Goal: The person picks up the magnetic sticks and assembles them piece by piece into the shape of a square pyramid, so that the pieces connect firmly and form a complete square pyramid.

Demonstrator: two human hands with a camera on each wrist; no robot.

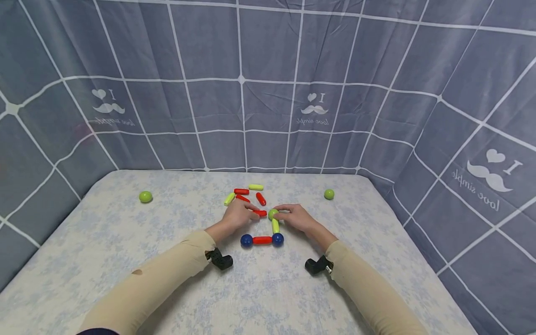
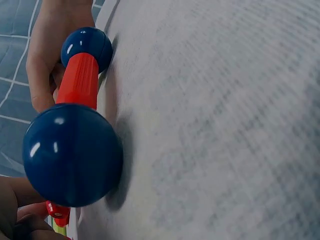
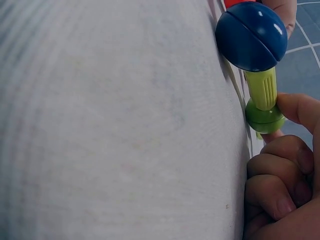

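Two blue balls (image 1: 246, 240) joined by a red rod (image 1: 262, 240) lie in front of my hands. From the right-hand ball (image 3: 251, 36) a yellow-green rod (image 1: 275, 226) runs away to a green ball (image 1: 273, 213). My right hand (image 1: 298, 218) pinches that green ball between thumb and fingertip, its other fingers curled against the tabletop. Left of it, my left hand (image 1: 238, 215) holds another red rod (image 1: 261, 213), whose free end points at the green ball with a small gap between. In the left wrist view, a blue ball (image 2: 73, 155) covers part of this work.
Behind my left hand lie several loose red rods (image 1: 261, 199) and yellow-green rods (image 1: 256, 187). One loose green ball (image 1: 145, 197) sits far left, another (image 1: 329, 194) far right. A grey gridded curtain (image 1: 268, 111) hangs behind the cloth-covered table (image 1: 268, 293).
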